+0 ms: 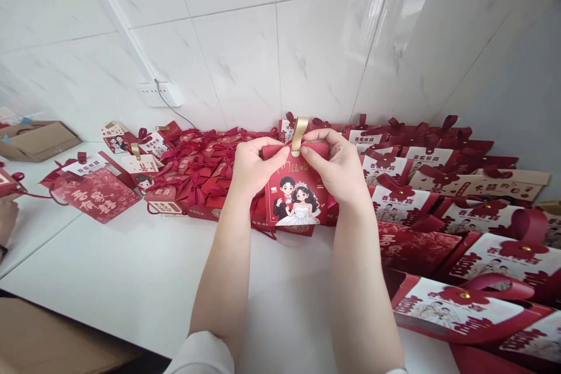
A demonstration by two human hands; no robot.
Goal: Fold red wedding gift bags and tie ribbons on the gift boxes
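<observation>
Between my two hands is a red gift box [294,193] with a cartoon couple printed on its front and a gold ribbon loop [300,133] standing up from its top. My left hand [258,166] pinches the top left part, thumb in front and fingers behind. On the other side my right hand [335,163] grips the top right part the same way. Both thumbs meet near the ribbon's base. The fingers behind the box are mostly hidden.
Rows of red and white gift boxes [390,207] fill the table's right side. Small red boxes with bows [205,166] crowd behind my left arm. A cardboard box [39,139] stands far left; another person's hand [7,219] shows at the left edge. Behind is a tiled wall [236,58].
</observation>
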